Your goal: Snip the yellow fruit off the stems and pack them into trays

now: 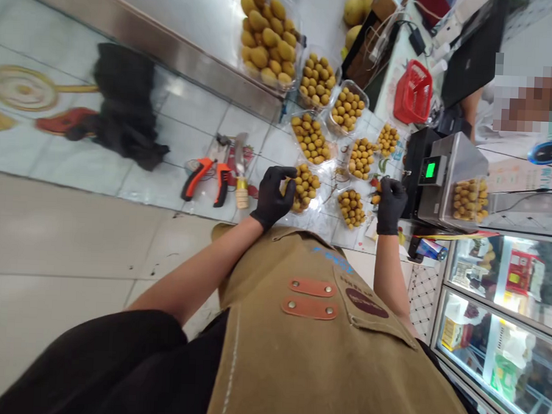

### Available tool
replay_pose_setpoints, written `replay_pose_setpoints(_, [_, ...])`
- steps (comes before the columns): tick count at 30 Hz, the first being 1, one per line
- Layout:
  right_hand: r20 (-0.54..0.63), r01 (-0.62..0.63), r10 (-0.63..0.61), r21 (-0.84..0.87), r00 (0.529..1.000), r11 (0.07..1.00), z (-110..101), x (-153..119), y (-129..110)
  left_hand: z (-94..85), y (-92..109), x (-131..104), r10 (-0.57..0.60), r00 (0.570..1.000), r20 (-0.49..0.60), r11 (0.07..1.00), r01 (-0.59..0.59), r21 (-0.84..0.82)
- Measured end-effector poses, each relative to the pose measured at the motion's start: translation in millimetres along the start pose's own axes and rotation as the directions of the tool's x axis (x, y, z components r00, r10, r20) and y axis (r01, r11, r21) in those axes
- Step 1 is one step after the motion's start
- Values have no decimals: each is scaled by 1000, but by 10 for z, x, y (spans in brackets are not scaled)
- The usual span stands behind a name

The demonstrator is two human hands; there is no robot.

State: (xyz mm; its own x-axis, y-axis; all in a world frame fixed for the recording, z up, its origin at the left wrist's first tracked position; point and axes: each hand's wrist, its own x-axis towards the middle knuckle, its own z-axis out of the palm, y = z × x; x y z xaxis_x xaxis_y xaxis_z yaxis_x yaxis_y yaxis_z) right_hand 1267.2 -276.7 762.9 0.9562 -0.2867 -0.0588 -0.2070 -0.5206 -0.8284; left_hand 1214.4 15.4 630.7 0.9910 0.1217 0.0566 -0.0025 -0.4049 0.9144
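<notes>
White-tiled counter, seen from above. Metal scale at its right end. Clear fruit tubs, filled yellow-brown, clustered between and beyond the hands. Left gloved hand: fingers curved beside the leftmost near fruit pile; right gloved hand: fingers bent near small fruit. Whether either grips cannot be told.

Left of the grey scale, the hands are gloved black, the fruits yellow-brown, the pliers orange and black, the desk white with thin grid lines.
</notes>
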Motion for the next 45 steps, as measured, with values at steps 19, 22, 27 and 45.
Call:
replay_pose_setpoints(19, [135, 544, -530, -118, 837, 831, 1389, -383, 274, -92, -374, -112, -36, 990, -137, 997, 27, -71])
replay_pose_setpoints(22, [260, 538, -488, -176, 833, 824, 1141, -587, 356, -120, -354, -77, -16, 996, -83, 1000, 17, 6])
replay_pose_setpoints(27, [74, 241, -235, -474, 969, 847, 526, -775, 852, -90, -141, 59, 161, 977, 141, 977, -179, 119])
replay_pose_setpoints(45, [-211, -373, 310, -426, 927, 824, 891, -1137, 1096, 108, 1, -65, 81, 786, 612, 732, -464, 499])
